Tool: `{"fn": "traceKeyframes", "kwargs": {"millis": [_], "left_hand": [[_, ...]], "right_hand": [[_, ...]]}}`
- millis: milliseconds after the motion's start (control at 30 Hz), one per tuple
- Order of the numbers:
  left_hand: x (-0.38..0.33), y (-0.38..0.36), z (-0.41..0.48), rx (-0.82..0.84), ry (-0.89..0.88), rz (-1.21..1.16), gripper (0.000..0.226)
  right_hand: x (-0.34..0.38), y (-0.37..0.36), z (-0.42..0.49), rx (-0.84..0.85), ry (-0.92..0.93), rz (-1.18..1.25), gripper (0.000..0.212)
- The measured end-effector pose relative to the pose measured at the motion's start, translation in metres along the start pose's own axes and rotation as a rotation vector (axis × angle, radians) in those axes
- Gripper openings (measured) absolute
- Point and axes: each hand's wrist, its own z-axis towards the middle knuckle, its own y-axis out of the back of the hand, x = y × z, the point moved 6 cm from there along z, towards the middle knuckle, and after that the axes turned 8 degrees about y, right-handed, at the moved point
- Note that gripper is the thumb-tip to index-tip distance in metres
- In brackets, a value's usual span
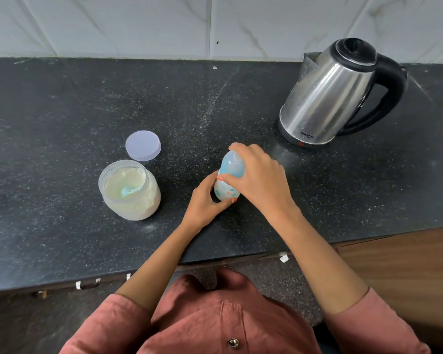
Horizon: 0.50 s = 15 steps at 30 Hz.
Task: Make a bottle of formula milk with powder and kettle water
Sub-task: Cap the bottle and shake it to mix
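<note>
**Both hands on the bottle – cap step under way**

Nearest the camera, two forearms ran out of rust-red sleeves (363, 325) and met over the dark counter (62, 111). The left hand (205, 200) was curled round the lower body of the bottle (225, 191), thumb across its printed front, pinning it upright on the stone. The right hand (260, 175) came down from above with the wrist raised and the fingers clawed over the blue cap (232, 166), thumb pressed at its lower rim – a closed grip on the top. Whether the cap was going on or coming off could not be told, nor could anything be made out inside the bottle.

By my reading, the way to do this well was to keep the base flat on the counter, let the left hand resist the twist, and turn only from the right wrist, square to the neck, so the thread would not cross.

Just left, the open jar (130, 190) sat full of powder with a pale scoop (127, 191) sunk in it. Behind the jar lay its lid (143, 145), flat. Farthest back, to the right, stood the kettle (327, 95), lid down, handle turned away from the hands, well apart from the bottle.
</note>
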Motion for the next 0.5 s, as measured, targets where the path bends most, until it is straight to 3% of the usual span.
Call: {"fn": "traceKeyframes", "kwargs": {"millis": [100,267,367,500], "left_hand": [[-0.001,0.000,-0.001,-0.002,0.003,-0.004,0.052],[-0.001,0.000,0.000,0.010,-0.018,0.000,0.058],[0.001,0.000,0.000,0.017,-0.006,-0.004,0.062],[0.000,0.000,0.000,0.017,0.006,-0.002,0.062]], "right_hand": [[-0.002,-0.003,0.001,0.003,-0.004,-0.091,0.065],[-0.016,-0.016,-0.001,0.251,0.029,0.516,0.090],[-0.018,-0.017,0.000,0.212,0.126,0.564,0.081],[-0.028,-0.018,0.006,0.101,0.089,0.535,0.068]]}}
